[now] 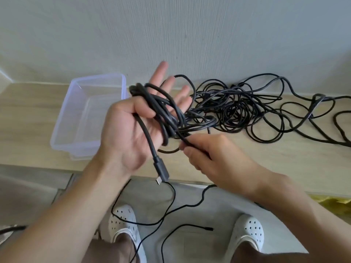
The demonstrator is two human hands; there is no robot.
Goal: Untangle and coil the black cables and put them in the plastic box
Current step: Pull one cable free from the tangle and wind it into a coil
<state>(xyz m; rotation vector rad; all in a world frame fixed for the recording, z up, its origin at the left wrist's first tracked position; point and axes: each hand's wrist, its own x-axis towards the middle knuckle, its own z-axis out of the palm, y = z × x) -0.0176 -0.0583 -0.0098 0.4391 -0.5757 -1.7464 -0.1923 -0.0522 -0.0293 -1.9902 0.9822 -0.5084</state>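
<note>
My left hand (133, 128) is raised palm-up above the table's front edge, thumb pressed on a thick black cable (146, 135) looped several times across its fingers. That cable's plug (161, 172) hangs below the palm. My right hand (210, 154) pinches the same cable just right of the loops. A big tangle of thin black cables (237, 109) lies on the wooden table behind, spreading right. The clear plastic box (66, 118) stands on the table to the left, with nothing in it.
The wooden table (266, 160) runs against a pale wall. Thin cable ends (171, 211) hang over the front edge onto the grey floor between my feet in white perforated clogs (123, 223). Something yellow (334, 204) lies at the lower right.
</note>
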